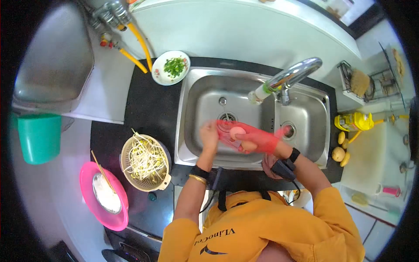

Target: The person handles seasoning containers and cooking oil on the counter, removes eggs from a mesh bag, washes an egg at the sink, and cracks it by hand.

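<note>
Over the large sink basin (196,105), both my hands are at a thin, see-through red plastic bag (267,142). My left hand (209,136) is closed on the bag's left edge. The film lies over my right hand (257,139), which shows red through it; its fingers are wrapped round eggs. One egg (237,132) sits near the fingertips and a second egg (248,146) lies just below. Whether more eggs are in that hand is hidden.
A chrome faucet (297,72) arches over the sink divider. Left stand a colander of bean sprouts (146,159), a pink basin (87,187) and a bowl (158,78) holding chopped greens (174,67). Potatoes (338,153) and a yellow container (349,122) are at the right edge.
</note>
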The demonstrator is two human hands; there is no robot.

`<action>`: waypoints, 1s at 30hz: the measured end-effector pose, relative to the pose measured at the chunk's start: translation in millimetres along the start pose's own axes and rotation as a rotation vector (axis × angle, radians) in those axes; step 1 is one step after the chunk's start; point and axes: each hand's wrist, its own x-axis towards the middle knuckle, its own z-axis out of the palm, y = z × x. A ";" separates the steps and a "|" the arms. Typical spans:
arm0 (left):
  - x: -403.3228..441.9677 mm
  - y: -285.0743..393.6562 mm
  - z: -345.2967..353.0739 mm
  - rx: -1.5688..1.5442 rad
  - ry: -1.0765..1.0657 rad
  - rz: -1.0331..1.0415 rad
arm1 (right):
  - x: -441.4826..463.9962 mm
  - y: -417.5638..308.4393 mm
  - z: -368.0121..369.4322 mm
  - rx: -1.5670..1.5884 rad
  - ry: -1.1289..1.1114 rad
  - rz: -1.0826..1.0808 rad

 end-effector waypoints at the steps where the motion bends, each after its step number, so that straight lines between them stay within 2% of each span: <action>1: 13.4 -25.7 3.7 -0.154 0.069 -0.088 | -5.2 15.1 -16.0 -0.088 0.039 -0.011; 2: 29.9 -62.4 10.3 -0.309 0.135 -0.176 | -14.2 22.8 -27.3 -0.177 0.083 -0.023; 4: 67.9 -139.1 7.9 -0.553 0.266 -0.375 | -55.3 3.6 -21.7 -0.095 0.170 0.000; 6: 75.3 -165.4 -6.9 -0.446 0.287 0.213 | -89.9 3.3 -23.7 -0.003 0.287 0.006; 8: 51.6 -56.9 -34.5 -0.946 0.096 -0.184 | -118.5 16.8 -36.7 0.501 0.277 -0.221; 10: 38.5 -28.4 -31.2 -0.751 0.104 -0.319 | -142.9 12.2 -21.5 0.629 0.348 -0.362; 12: 31.3 -51.1 -15.8 -0.692 -0.013 -0.300 | -170.0 13.4 -10.8 0.780 0.277 -0.574; 13: 20.6 -38.2 -11.5 -0.698 -0.059 -0.284 | -184.6 17.8 -8.5 0.780 0.304 -0.615; 16: -14.1 20.1 -5.2 -0.821 -0.248 -0.241 | -222.1 26.7 -4.2 0.813 0.188 -0.775; 18: -33.8 42.9 -5.5 -0.801 -0.258 -0.183 | -263.6 29.5 7.9 0.698 0.511 -0.987; 19: -52.0 77.5 -18.0 -0.750 -0.329 -0.217 | -290.9 23.8 19.8 0.706 0.540 -1.134; 21: -67.5 78.8 -19.4 -0.726 -0.285 -0.135 | -354.7 28.7 52.1 0.360 0.562 -1.439; 22: -71.9 76.8 -22.5 -0.698 -0.281 -0.061 | -387.8 48.4 69.1 0.014 1.381 -1.459; 23: -80.0 76.8 -25.6 -0.668 -0.277 -0.049 | -438.2 68.7 83.6 -0.017 1.007 -1.517; 25: -102.3 84.8 -33.6 -0.625 -0.283 -0.032 | -539.5 108.8 112.1 -0.010 0.300 -1.379; 27: -126.0 96.2 -34.5 -0.604 -0.297 -0.009 | -491.4 40.6 175.8 -0.415 0.463 -2.296; 28: -143.3 112.9 -36.5 -0.637 -0.294 -0.048 | -527.8 66.2 175.3 -1.098 1.457 -2.168; 29: -158.7 118.5 -35.2 -0.644 -0.302 -0.070 | -513.0 53.9 193.5 -1.037 1.040 -2.312; 30: -172.2 123.3 -32.2 -0.654 -0.324 -0.090 | -499.8 39.8 202.9 -0.963 0.653 -2.319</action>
